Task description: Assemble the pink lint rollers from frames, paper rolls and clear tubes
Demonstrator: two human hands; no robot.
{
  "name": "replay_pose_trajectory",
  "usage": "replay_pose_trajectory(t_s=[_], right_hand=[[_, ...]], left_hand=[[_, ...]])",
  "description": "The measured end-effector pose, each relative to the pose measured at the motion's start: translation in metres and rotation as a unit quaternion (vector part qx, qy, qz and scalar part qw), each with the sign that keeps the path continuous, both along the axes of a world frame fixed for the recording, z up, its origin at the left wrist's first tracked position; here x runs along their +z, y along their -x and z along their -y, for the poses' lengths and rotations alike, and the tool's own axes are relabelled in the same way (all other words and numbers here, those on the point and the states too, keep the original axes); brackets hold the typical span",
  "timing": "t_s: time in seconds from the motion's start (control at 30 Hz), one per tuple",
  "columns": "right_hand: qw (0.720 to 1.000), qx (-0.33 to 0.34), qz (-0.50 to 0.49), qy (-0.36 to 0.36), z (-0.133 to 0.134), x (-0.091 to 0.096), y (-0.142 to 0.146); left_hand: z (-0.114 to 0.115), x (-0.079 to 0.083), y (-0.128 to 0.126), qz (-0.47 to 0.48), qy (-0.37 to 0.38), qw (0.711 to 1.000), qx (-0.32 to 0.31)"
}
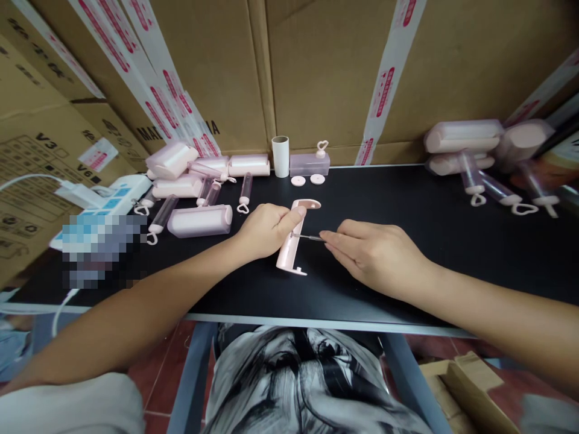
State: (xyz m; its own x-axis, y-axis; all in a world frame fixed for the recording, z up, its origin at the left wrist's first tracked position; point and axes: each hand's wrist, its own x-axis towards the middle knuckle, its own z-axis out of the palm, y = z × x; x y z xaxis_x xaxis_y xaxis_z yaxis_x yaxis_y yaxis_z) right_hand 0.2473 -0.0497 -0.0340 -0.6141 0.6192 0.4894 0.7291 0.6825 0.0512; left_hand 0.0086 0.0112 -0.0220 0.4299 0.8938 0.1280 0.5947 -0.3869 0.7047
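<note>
My left hand (265,230) grips a pale pink, curved plastic lint roller cover (284,258) over the middle of the black table, the thumb lying along its upper part. Both ends of the cover bend towards the right, with a small peg on the lower one. From the right, my right hand (380,253) pinches a thin metal tool (311,238); its handle is mostly hidden in the fingers. The tool's tip meets the cover near its middle. Behind the cover stand a white paper roll (281,158) and two small pink discs (298,181).
Several pink lint rollers (199,221) and clear-cased handles with heart loops (245,193) lie at the left. More rollers (465,137) are piled at the right. A white power strip (126,191) with cables lies far left. Cardboard boxes (316,78) wall off the table's back.
</note>
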Motion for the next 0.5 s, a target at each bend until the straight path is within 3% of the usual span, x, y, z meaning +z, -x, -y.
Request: replay_pose_trajectory(t_s=[0.3,0.5], right_hand=[[0.998,0.016,-0.054,0.008,-0.01,-0.012,-0.001],[1.0,0.009,-0.024,0.018,-0.006,-0.002,0.002]], left_hand=[[-0.001,0.003,0.003,-0.01,-0.034,0.999,-0.022],[0.002,0.005,-0.002,-0.08,-0.066,0.995,-0.008]])
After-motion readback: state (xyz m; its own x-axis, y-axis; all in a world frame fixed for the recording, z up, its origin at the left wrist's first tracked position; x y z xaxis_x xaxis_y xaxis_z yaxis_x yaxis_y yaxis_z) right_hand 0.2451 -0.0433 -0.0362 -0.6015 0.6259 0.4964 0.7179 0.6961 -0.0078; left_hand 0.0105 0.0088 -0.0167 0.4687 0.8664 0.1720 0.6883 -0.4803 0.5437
